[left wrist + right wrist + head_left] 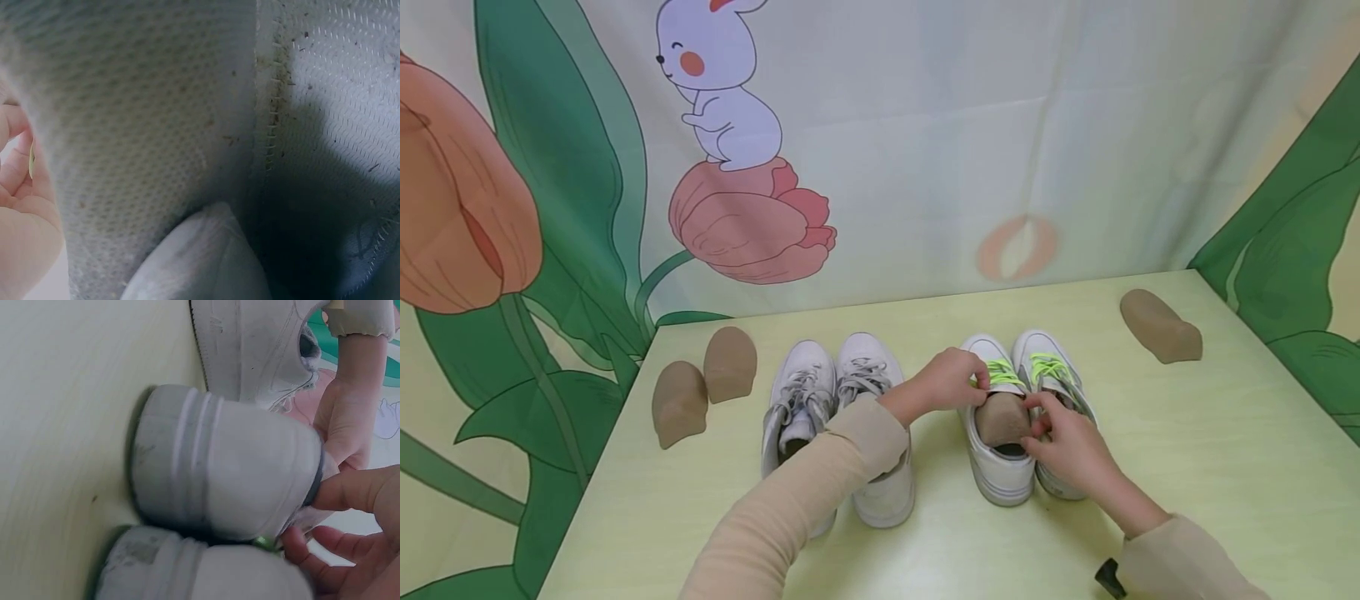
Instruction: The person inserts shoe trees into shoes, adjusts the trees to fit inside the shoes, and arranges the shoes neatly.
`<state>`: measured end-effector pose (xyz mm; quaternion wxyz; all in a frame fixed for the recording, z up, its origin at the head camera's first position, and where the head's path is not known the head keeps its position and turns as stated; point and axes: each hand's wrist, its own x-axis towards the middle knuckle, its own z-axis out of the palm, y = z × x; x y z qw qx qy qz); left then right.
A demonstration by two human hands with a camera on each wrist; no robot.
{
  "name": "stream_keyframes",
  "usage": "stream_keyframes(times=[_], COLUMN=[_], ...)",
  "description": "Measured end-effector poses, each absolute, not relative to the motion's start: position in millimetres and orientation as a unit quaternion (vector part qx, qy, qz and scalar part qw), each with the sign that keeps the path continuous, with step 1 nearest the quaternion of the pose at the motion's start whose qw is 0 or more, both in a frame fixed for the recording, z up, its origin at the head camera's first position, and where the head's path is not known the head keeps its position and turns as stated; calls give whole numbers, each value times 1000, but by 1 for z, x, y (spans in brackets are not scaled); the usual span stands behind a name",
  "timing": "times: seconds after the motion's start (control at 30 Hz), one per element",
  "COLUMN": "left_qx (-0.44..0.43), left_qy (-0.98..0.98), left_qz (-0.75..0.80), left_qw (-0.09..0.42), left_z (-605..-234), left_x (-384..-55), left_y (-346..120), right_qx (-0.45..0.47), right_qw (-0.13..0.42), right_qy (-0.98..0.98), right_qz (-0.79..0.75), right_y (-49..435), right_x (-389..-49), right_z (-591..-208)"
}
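Observation:
A white sneaker with neon-green laces has a brown moulded shoe insert in its opening, rounded end toward the toe. My left hand holds the left edge of this opening beside the laces, its fingers curled. On the opposite side, my right hand pinches the right rim, with the thumb at the heel collar and fingers on the outside, as the right wrist view shows. Its fingertips lie right beside the insert. In that view the insert is hidden behind the sneaker's heel. The matching sneaker stands close on the right.
Left of the green-laced pair stands a pair of white sneakers with grey laces, partly under my left forearm. Two brown inserts lie at the table's left, another insert at the far right. A printed curtain hangs behind.

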<state>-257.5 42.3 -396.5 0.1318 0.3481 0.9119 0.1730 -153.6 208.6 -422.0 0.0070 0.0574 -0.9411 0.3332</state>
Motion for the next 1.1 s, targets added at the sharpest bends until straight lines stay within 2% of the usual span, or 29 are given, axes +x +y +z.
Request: stream_keyframes(times=[0.27, 0.6, 1.1], left_qx=[348, 353, 349], left_qy=[911, 910, 910], left_qz=[175, 172, 177], left_qw=[133, 132, 135], left_z=[-400, -400, -399], left_x=[-259, -260, -258], left_y=[43, 41, 42], right_qx=[51, 52, 35], right_qw=[-10, -4, 21], right_qy=[-943, -934, -973], right_qz=[329, 354, 228], right_y=[204, 206, 195], right_x=[-157, -157, -158], right_z=[-420, -423, -413])
